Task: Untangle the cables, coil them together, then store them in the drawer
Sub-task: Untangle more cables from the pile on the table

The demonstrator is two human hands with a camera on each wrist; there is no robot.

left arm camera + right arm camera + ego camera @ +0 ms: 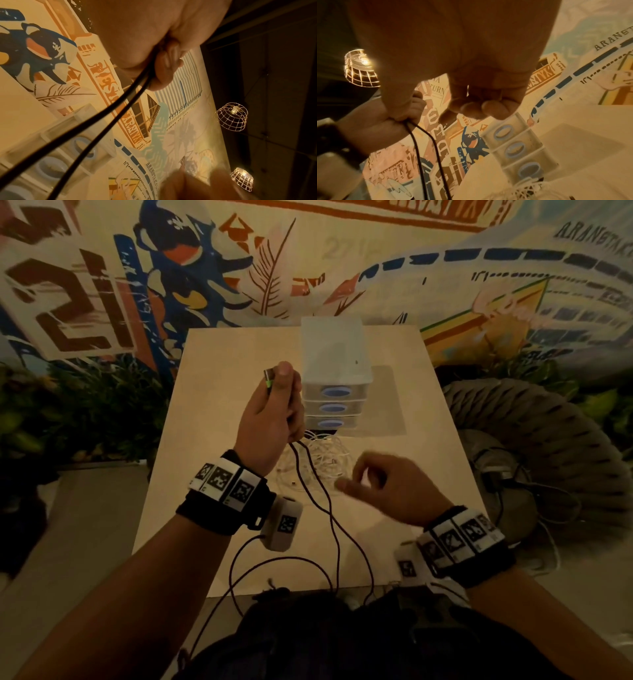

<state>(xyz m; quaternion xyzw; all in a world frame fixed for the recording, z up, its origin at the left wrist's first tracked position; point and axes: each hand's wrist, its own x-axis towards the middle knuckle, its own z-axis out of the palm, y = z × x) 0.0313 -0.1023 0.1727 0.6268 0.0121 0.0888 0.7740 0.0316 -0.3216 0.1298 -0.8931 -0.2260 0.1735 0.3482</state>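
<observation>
Two hands | left fingers [291, 398] grip black cable [322, 494] | right fingers [363, 474] loosely curled, empty | pale table [212, 392]

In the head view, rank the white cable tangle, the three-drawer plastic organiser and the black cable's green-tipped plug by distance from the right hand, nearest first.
From the right hand:
1. White cable tangle, on the table just left of its fingers.
2. Three-drawer plastic organiser, behind the tangle.
3. Green-tipped plug, up in the left hand.
Two and three are close; order uncertain.

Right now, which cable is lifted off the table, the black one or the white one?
The black cable: the left hand grips it raised, two strands hanging down. The white cable lies tangled on the table.
</observation>
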